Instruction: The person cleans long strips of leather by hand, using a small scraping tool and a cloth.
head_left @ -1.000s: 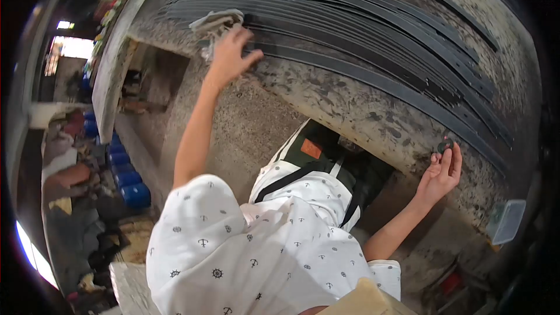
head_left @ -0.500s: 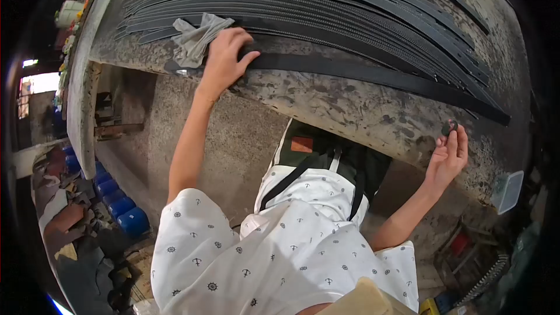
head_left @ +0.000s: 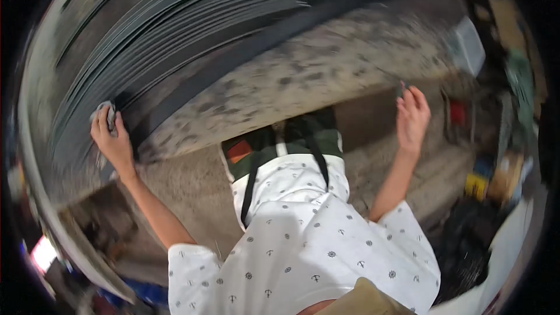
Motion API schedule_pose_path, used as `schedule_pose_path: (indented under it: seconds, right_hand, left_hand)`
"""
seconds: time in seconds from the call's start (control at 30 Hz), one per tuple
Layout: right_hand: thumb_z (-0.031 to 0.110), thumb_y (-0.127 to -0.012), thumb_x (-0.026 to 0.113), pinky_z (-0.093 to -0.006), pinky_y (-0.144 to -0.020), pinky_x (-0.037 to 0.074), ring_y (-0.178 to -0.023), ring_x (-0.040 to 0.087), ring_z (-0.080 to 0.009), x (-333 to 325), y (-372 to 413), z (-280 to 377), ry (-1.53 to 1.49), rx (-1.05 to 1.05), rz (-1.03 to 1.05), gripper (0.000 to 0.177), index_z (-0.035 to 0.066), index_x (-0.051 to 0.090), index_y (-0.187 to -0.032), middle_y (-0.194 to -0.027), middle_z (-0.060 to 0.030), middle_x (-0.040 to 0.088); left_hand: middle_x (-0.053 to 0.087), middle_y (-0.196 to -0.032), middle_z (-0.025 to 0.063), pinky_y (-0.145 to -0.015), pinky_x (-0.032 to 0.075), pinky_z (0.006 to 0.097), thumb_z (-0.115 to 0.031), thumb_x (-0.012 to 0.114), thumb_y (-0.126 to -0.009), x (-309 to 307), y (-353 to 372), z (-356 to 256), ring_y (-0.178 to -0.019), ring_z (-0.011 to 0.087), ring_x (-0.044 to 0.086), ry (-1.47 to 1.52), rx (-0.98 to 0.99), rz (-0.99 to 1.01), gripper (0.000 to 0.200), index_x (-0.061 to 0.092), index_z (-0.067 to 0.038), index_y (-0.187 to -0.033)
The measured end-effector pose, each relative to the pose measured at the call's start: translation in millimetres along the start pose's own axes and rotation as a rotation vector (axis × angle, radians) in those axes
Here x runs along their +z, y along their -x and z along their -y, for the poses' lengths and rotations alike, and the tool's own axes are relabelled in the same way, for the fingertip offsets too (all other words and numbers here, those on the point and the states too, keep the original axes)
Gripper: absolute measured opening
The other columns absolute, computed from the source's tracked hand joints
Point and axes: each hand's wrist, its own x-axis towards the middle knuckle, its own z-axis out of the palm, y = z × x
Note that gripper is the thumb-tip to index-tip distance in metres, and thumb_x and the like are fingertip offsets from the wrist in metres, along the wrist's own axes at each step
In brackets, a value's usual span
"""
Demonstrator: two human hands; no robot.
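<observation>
At the left side of the worktable, my left hand [head_left: 111, 143] has its fingers closed round a crumpled grey rag [head_left: 106, 111]. This hand is beside the end of a single wide dark strap [head_left: 227, 67] that lies along the table's near side. Behind that strap spreads a layer of long dark straps [head_left: 175, 35], some with stitched edges. My right hand [head_left: 413, 119] is raised at the table's near edge on the right. Its fingertips pinch a small dark piece [head_left: 401, 88], too blurred to name.
The mottled worktable [head_left: 326, 55] fills the upper view, its edge close to my body. A clear plastic container [head_left: 469, 46] is at its right end. A yellow object [head_left: 476, 185] and other clutter stand at the lower right; blue objects [head_left: 146, 291] show at the lower left.
The view has swung, so the table now slants up to the right and is blurred. My left hand, now with the rag, has moved left; my right hand keeps its small dark piece.
</observation>
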Motion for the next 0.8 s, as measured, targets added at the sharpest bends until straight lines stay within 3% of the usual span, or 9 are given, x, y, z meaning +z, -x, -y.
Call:
schedule_pose_path:
  seconds: [0.07,0.2,0.3,0.4,0.53,0.6,0.73,0.77,0.8]
  right_hand:
    - [0.005,-0.096,0.066,-0.0208,-0.058,0.055,-0.071,0.065,-0.0142,-17.4,-9.2,-11.9,-0.279,0.108,0.033,0.014,0.0,0.063,-0.109,-0.093,-0.0091,0.067]
    - [0.005,-0.092,0.072,-0.0212,-0.058,0.054,-0.068,0.064,-0.0124,-33.4,-24.6,-17.9,-0.481,0.08,0.123,0.013,0.001,0.067,-0.103,-0.088,-0.0074,0.069]
    - [0.004,-0.091,0.073,-0.0209,-0.056,0.052,-0.066,0.063,-0.0112,-10.0,-30.8,-17.5,-0.177,0.037,-0.03,0.014,-0.001,0.067,-0.102,-0.088,-0.0084,0.07]
    - [0.003,-0.09,0.074,-0.0225,-0.057,0.052,-0.067,0.064,-0.0115,-9.9,-35.4,-25.1,-0.173,0.008,-0.037,0.016,-0.003,0.067,-0.104,-0.089,-0.0097,0.071]
    - [0.003,-0.09,0.074,-0.0223,-0.057,0.052,-0.068,0.064,-0.0117,-9.9,-24.2,-12.9,-0.3,-0.007,-0.054,0.018,-0.002,0.068,-0.106,-0.088,-0.0093,0.071]
    - [0.003,-0.09,0.075,-0.0221,-0.057,0.051,-0.069,0.063,-0.0121,-10.0,-20.7,-5.5,-0.259,-0.203,-0.06,0.019,-0.001,0.069,-0.107,-0.089,-0.0089,0.071]
    - [0.001,-0.09,0.073,-0.0274,-0.058,0.053,-0.071,0.064,-0.0141,-6.5,-14.8,-0.7,0.359,-0.514,-0.183,0.009,-0.001,0.071,-0.098,-0.096,-0.0089,0.072]
    - [0.001,-0.09,0.073,-0.0274,-0.058,0.053,-0.071,0.064,-0.0141,-3.6,-16.7,-0.3,0.354,-0.516,-0.178,0.009,-0.001,0.071,-0.098,-0.096,-0.0089,0.072]
    - [-0.001,-0.089,0.073,-0.0288,-0.06,0.055,-0.073,0.066,-0.0157,-0.4,-19.9,0.3,0.561,-0.814,-0.091,0.008,-0.001,0.071,-0.097,-0.096,-0.0093,0.071]
  left_hand:
    - [0.049,-0.143,0.016,-0.106,0.041,0.0487,-0.03,0.066,-0.097,20.6,-5.3,-35.3,-0.132,0.0354,0.046,-0.006,0.068,0.027,0.043,0.061,-0.01,-0.135]
    - [0.042,-0.151,0.018,-0.113,0.035,0.0508,-0.041,0.061,-0.099,24.0,-11.8,-59.1,-0.14,0.0367,0.039,0.081,-0.048,0.09,0.053,0.054,-0.013,-0.143]
    - [0.039,-0.153,0.018,-0.114,0.033,0.0535,-0.042,0.059,-0.1,20.6,-20.2,-60.6,-0.143,0.0381,0.036,0.053,-0.021,-0.025,0.053,0.052,-0.016,-0.145]
    - [0.037,-0.155,0.0182,-0.114,0.033,0.0542,-0.039,0.057,-0.101,30.4,-11.9,-27.6,-0.144,0.0385,0.034,-0.15,0.01,0.048,0.051,0.051,-0.018,-0.147]
    - [0.039,-0.154,0.0189,-0.111,0.037,0.0523,-0.02,0.052,-0.104,25.2,-3.5,-16.9,-0.142,0.0397,0.038,-0.014,0.012,0.075,0.043,0.051,-0.015,-0.147]
    - [0.049,-0.148,0.0202,-0.112,0.037,0.0481,-0.012,0.05,-0.103,16.6,-2.4,-29.5,-0.137,0.0374,0.046,0.186,-0.135,-0.019,0.042,0.053,-0.009,-0.144]
    - [0.057,-0.138,0.0174,-0.099,0.052,0.0395,0.012,0.048,-0.094,-2.2,-3.5,-108.1,-0.124,0.0316,0.057,0.29,-0.169,-0.188,0.044,0.058,-0.001,-0.135]
    - [0.057,-0.138,0.0171,-0.098,0.052,0.0374,0.014,0.047,-0.092,1.1,-2.1,-119.8,-0.124,0.03,0.058,0.357,-0.183,-0.166,0.046,0.058,0.0,-0.135]
    - [0.058,-0.138,0.0169,-0.098,0.052,0.0352,0.016,0.047,-0.091,4.4,-1.0,-132.3,-0.124,0.0284,0.058,0.424,-0.195,-0.144,0.047,0.058,0.0,-0.135]
